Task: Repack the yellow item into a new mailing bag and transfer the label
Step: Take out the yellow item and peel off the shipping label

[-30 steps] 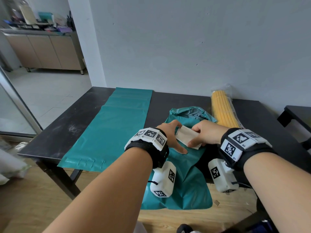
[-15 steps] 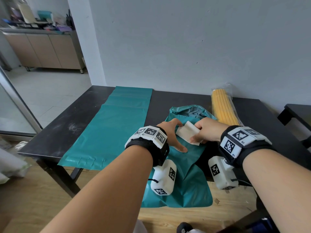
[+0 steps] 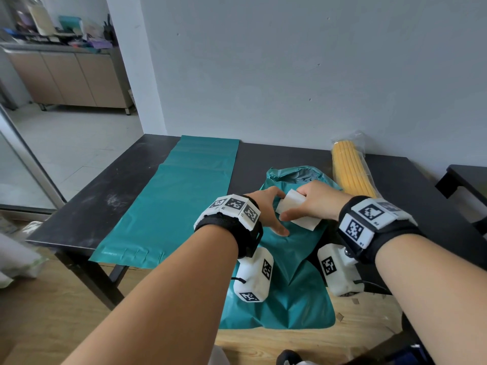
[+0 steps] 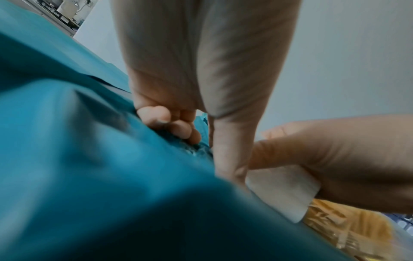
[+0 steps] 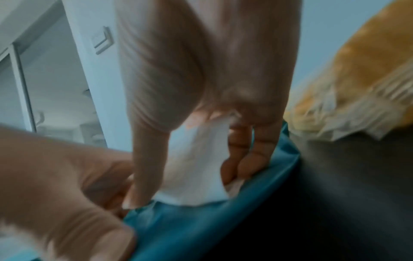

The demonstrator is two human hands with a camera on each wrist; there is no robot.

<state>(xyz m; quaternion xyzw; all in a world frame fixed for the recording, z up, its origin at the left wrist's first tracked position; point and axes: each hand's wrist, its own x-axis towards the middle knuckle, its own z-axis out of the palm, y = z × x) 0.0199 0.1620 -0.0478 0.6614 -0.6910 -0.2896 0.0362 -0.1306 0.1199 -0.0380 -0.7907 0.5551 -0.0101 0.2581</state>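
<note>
Partly hidden label [image 3: 296,210], hands [image 3: 315,204] covering its face

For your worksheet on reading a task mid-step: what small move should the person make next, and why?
Probably keep peeling: the right hand pinches the white label, part-lifted off the crumpled old bag, while the left hand holds that bag down. The flat new bag lies unused beside it.

Head view: sharp, soft even daylight, brighter at 9–10 o'clock, wide-angle bending at edges. Both wrist views dim, heavily blurred; crumpled teal plastic mailing bag [image 4: 100,176] out of focus, dark shadow at 6 o'clock.
</note>
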